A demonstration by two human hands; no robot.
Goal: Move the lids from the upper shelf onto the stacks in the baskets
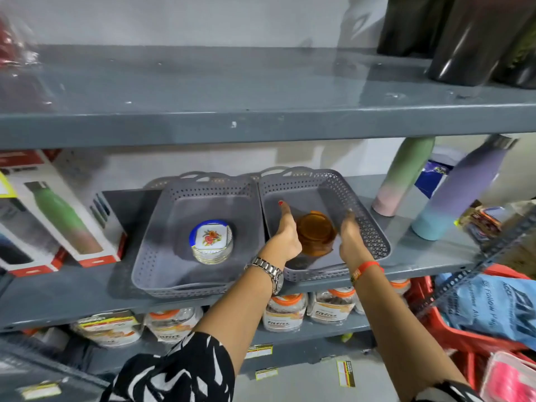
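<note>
Two grey perforated baskets stand side by side on the middle shelf. The left basket (162, 250) holds a stack of blue-rimmed lids with a flower print (211, 240). In the right basket (368, 224) sits a stack of amber-brown lids (316, 233). My left hand (285, 236) presses against the left side of that amber stack, thumb raised. My right hand (351, 239) cups its right side. The upper shelf (232, 82) in front of me is bare of lids.
Dark tumblers (470, 39) stand at the upper shelf's right end. Boxed bottles (66, 216) sit left of the baskets; green-pink (403, 175) and purple-teal (458, 192) bottles stand to the right. Jars (285, 311) fill the shelf below. A red crate (475, 338) is at lower right.
</note>
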